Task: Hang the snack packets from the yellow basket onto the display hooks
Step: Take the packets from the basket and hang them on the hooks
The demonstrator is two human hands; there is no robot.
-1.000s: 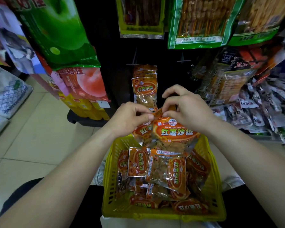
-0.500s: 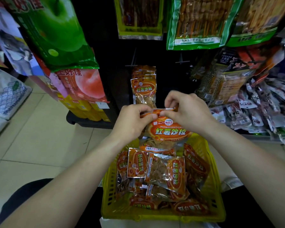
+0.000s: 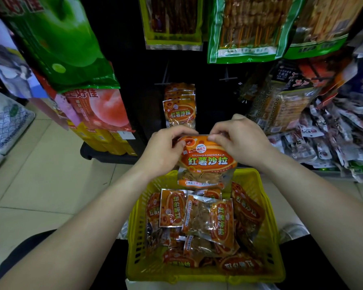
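— The fingers of the left hand pinch the top left corner of an orange snack packet, and those of the right hand grip its top right edge. Is that how the person holds it?

— Yes, both hands are closed on the packet's upper seal, thumbs in front, and it hangs upright between them with its label facing the camera.

— What differs from half a second ago?

— The packet has risen a little and sits squarer to the view; a second earlier it was tilted and lower, close to the heap in the basket. The hands have come slightly nearer the rack.

— Where is it relative to the rest?

— Above the far rim of the yellow basket, which holds many more of the same orange packets. Just beyond the hands, a row of matching hung packets dangles from a hook on the dark display panel. To the right, a bare display hook juts out, well above the held packet.

— Anything else nearby?

— Green apple-print bags hang at the left.
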